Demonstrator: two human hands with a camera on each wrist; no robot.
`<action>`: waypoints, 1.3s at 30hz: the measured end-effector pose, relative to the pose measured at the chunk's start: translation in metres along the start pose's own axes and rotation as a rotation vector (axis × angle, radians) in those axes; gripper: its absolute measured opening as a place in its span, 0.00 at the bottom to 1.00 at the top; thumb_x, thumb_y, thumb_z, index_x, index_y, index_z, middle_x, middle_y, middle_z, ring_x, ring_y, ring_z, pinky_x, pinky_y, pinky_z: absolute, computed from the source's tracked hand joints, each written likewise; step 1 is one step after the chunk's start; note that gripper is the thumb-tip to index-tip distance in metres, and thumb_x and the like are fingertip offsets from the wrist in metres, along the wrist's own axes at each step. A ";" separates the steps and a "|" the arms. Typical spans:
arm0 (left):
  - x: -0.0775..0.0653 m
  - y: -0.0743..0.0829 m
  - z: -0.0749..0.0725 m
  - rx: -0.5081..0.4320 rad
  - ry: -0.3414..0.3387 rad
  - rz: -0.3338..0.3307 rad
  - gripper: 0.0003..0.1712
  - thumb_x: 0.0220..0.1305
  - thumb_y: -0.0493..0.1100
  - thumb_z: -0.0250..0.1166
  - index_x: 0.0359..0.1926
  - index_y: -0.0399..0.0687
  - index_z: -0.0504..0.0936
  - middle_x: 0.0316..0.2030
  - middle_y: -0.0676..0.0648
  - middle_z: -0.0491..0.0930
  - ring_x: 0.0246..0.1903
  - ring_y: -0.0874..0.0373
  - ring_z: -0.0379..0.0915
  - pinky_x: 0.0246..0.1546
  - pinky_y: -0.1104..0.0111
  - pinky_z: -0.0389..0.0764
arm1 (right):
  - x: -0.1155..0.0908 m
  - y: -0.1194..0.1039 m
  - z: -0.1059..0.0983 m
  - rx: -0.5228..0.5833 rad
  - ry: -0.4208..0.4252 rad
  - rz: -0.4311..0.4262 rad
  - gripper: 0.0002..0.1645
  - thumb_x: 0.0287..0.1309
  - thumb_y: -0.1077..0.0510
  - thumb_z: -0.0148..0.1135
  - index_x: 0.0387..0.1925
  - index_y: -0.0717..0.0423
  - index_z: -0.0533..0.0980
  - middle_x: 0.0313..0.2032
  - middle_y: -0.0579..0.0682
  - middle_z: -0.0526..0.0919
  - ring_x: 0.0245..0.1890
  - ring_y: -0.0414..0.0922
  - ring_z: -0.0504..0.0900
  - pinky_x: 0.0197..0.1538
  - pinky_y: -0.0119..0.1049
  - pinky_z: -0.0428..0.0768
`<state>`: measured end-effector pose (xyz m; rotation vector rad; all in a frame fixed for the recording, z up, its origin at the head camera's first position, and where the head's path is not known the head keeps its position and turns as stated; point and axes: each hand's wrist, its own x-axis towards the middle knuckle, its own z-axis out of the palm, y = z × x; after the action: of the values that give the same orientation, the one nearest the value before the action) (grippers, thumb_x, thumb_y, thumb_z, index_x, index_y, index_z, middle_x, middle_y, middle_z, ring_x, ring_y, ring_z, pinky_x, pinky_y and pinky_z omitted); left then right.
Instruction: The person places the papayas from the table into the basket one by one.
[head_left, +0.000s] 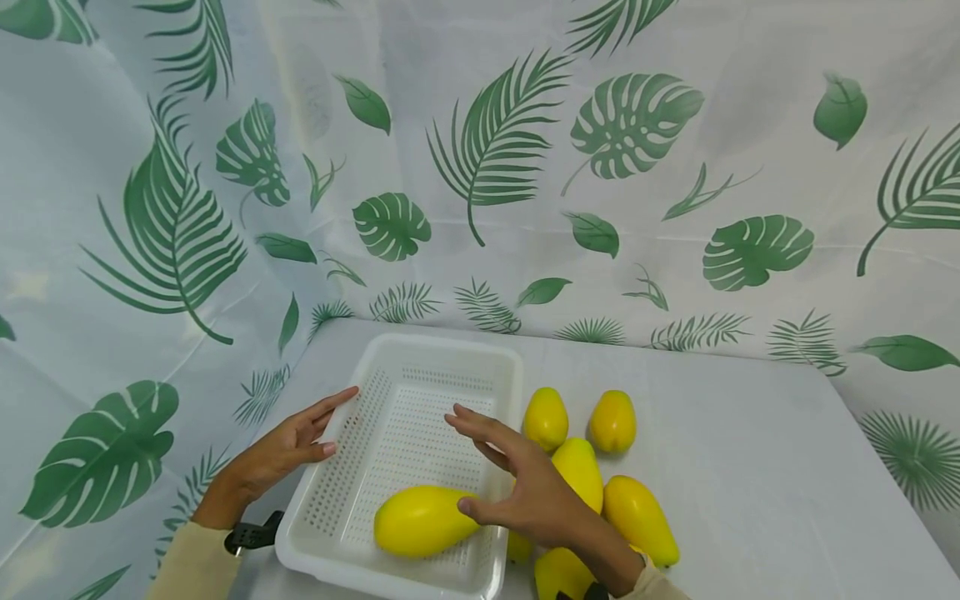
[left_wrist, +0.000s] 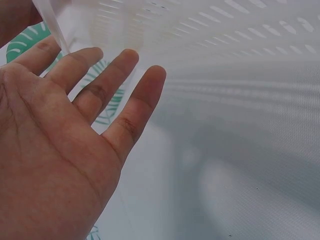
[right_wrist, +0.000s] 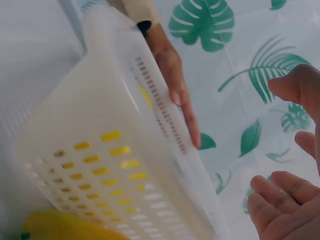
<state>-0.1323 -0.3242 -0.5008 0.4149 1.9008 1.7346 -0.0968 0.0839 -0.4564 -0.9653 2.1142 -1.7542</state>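
Observation:
A white perforated plastic basket stands on the table, with one large yellow mango lying in its near end. My left hand is at the basket's left rim, thumb and fingers extended along it. In the left wrist view its fingers are spread beside the basket's outer wall. Over the basket's right side hovers my right hand, fingers apart and nothing held; its thumb overlaps the mango's end in the head view, and I cannot tell whether they touch. The right wrist view shows the mango's yellow through the slots.
Several more yellow mangoes lie on the table right of the basket, among them an upright-looking one and a long one. Some are partly hidden by my right arm. A leaf-printed cloth hangs behind and at the left.

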 end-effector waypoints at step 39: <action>0.000 -0.004 -0.003 -0.071 -0.044 0.041 0.46 0.81 0.30 0.52 0.88 0.59 0.41 0.85 0.34 0.48 0.74 0.45 0.69 0.63 0.52 0.85 | -0.058 0.005 -0.047 -0.057 0.206 -0.011 0.52 0.58 0.69 0.77 0.80 0.48 0.65 0.79 0.51 0.68 0.78 0.38 0.68 0.75 0.27 0.69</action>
<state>-0.1334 -0.3278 -0.5044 0.4653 1.8063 1.7985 -0.0807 0.1573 -0.4622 -0.8435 2.2987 -1.8805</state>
